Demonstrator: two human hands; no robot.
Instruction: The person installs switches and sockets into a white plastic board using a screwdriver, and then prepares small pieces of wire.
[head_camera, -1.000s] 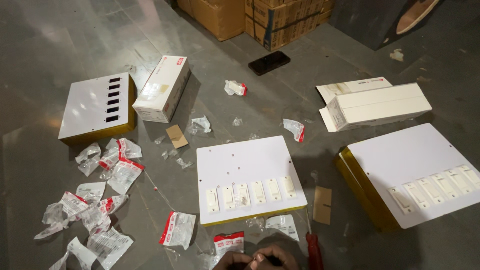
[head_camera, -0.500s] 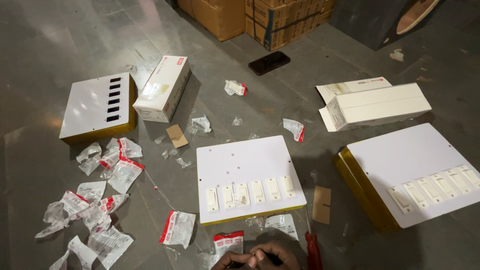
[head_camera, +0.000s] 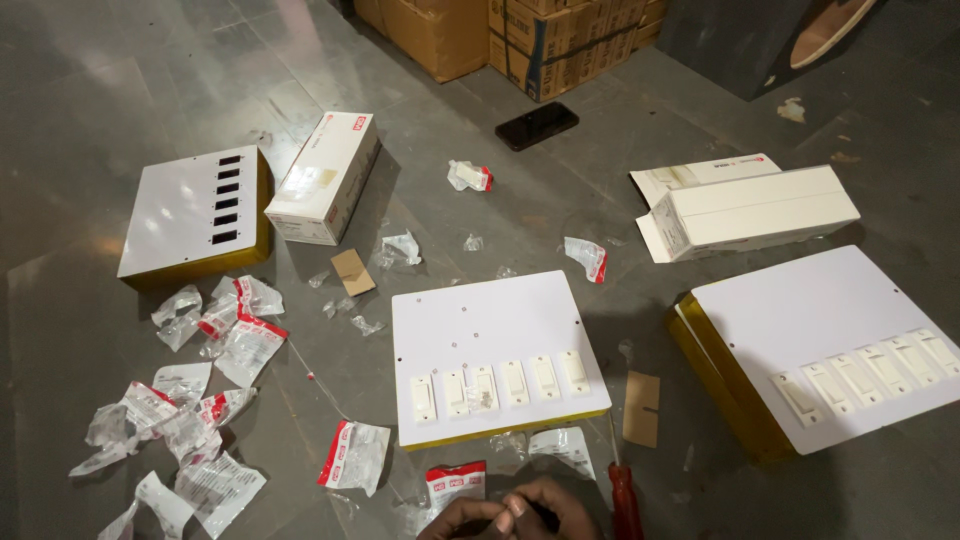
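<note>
My left hand (head_camera: 468, 519) and my right hand (head_camera: 556, 504) meet at the bottom edge with fingers curled against each other. Whatever lies between them is hidden. Just right of my right hand a red-handled screwdriver (head_camera: 626, 506) lies on the floor. A red-and-white packet (head_camera: 455, 483) lies just above my left hand. Beyond the hands sits a white switch board (head_camera: 488, 330) on a yellow box, with a row of several white switches (head_camera: 500, 384) along its near edge.
A second white board with switches (head_camera: 830, 320) lies at the right, and a board with empty slots (head_camera: 185, 205) at the left. Around them are white boxes (head_camera: 325, 175) (head_camera: 750, 210), a black phone (head_camera: 537, 125), torn wrappers (head_camera: 180, 400), a cardboard scrap (head_camera: 642, 408) and stacked cartons (head_camera: 470, 30).
The fingers of both hands shift slightly against each other at the bottom edge. Nothing else has moved.
</note>
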